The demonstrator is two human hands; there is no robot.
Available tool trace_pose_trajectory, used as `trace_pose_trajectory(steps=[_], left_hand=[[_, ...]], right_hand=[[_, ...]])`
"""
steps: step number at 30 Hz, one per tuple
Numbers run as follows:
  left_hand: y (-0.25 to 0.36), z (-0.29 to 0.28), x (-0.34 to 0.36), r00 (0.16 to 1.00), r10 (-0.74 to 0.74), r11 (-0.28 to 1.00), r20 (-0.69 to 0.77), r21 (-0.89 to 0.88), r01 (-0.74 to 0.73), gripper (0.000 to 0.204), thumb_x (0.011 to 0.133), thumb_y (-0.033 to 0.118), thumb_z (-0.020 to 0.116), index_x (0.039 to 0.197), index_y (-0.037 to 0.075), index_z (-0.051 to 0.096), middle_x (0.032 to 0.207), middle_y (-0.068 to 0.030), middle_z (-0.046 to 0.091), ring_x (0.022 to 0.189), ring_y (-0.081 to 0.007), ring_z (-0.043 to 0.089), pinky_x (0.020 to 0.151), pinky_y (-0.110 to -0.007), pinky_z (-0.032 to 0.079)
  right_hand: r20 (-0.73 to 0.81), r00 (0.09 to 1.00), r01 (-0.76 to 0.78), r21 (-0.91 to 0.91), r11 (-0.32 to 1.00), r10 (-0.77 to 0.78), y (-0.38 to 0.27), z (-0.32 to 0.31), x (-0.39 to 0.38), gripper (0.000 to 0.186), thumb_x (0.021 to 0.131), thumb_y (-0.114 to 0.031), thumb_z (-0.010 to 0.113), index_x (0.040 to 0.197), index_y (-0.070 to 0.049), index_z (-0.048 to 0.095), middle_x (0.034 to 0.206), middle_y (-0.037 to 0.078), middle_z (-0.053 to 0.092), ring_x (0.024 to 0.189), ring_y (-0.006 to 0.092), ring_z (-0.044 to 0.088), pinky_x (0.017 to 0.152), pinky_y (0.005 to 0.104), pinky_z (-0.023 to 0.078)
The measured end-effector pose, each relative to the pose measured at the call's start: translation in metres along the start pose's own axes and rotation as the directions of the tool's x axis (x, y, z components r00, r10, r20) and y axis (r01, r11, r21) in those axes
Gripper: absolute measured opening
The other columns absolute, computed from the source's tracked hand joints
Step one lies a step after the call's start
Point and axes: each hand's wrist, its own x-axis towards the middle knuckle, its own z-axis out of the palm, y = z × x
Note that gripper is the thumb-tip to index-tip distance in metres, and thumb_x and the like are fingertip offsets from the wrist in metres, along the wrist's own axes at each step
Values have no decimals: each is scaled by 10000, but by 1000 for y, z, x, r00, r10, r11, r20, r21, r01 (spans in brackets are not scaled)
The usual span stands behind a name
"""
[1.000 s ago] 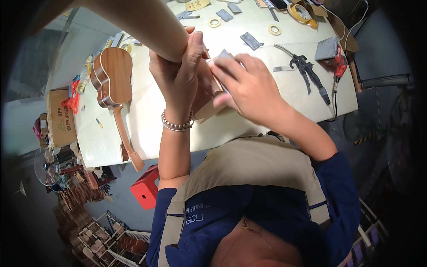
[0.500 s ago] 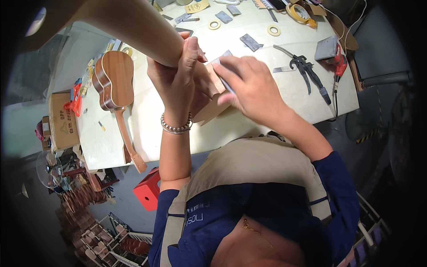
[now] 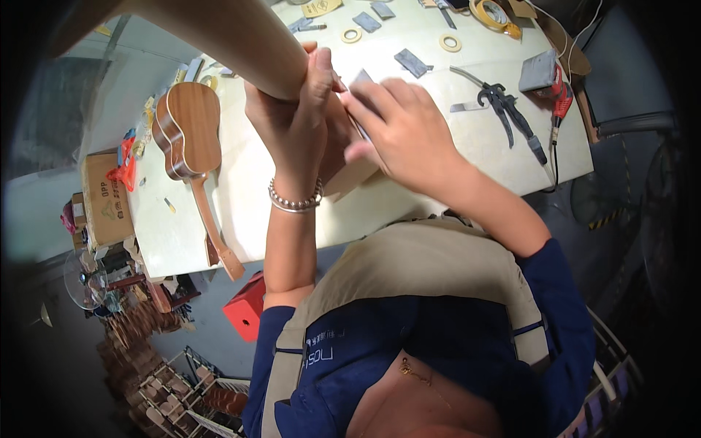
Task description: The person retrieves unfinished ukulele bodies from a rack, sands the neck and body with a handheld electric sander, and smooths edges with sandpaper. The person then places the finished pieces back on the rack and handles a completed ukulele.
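At the cream worktable [image 3: 244,168], the left hand [image 3: 292,124] grips a rounded tan wooden neck [image 3: 234,47] (seemingly for steadiness); the right hand [image 3: 405,131] clasps a flat grey pad [image 3: 363,75].

Cardboard box [image 3: 98,223]: dark lettering [image 3: 118,190]; navy shirt [image 3: 394,321]: pale lettering [image 3: 319,356]; yellow packet [image 3: 322,8]: print (seemingly).

A smooth, pale wooden piece [image 3: 234,44], long and rounded like an instrument neck, slants from the upper left of the frame down toward the upper centre, its far upper-left end in shadow. Below its lower end, slightly right, flat-sided wood [image 3: 350,174] widens; the join is hidden. A thin grey sheet [image 3: 363,75], mostly covered, shows a tilted corner at upper centre, close along the wood's right side.
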Motion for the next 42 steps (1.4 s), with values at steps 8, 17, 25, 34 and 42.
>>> trace_pose_trajectory(steps=[8,17,25,34,42], left_hand=[[-1,-2,2,1000,11,1000,23,-25,-10,235,804,-11,621,972,-42,459,879,-125,588,603,-132,574,528,-240,495],[1,-1,-1,1000,11,999,-15,-50,-12,198,814,2,615,944,-60,481,807,-106,587,598,-128,572,521,-238,491],[16,-20,-8,999,-49,999,19,19,49,199,820,3,609,975,-62,504,797,-123,629,693,-165,619,661,-266,506],[23,-117,-59,869,-264,958,-419,-13,285,396,853,169,602,1128,-89,483,1003,-188,600,943,-233,607,776,-323,529],[18,-140,-119,643,-354,935,-680,-266,234,484,911,297,494,1253,-14,354,1160,-281,498,1054,-273,529,909,-379,453]], right_hand=[[7,998,-59,51,997,59,20,3,7,511,684,-321,655,1106,-49,556,1165,86,487,1003,268,464,841,392,383],[40,998,-58,74,996,55,-5,-6,-6,517,657,-340,677,1069,-46,574,1178,87,478,999,263,461,849,390,380],[-68,997,-38,-83,996,33,61,51,28,335,805,-334,585,1021,-80,612,1067,145,552,975,312,501,806,407,417],[206,858,-459,-100,883,470,143,108,-95,653,865,-538,401,1347,-100,356,1340,229,343,1222,366,341,1019,456,219],[777,551,-613,624,-484,305,33,108,-113,737,896,-594,154,1364,-34,254,1361,105,361,1236,203,374,1012,341,316]])
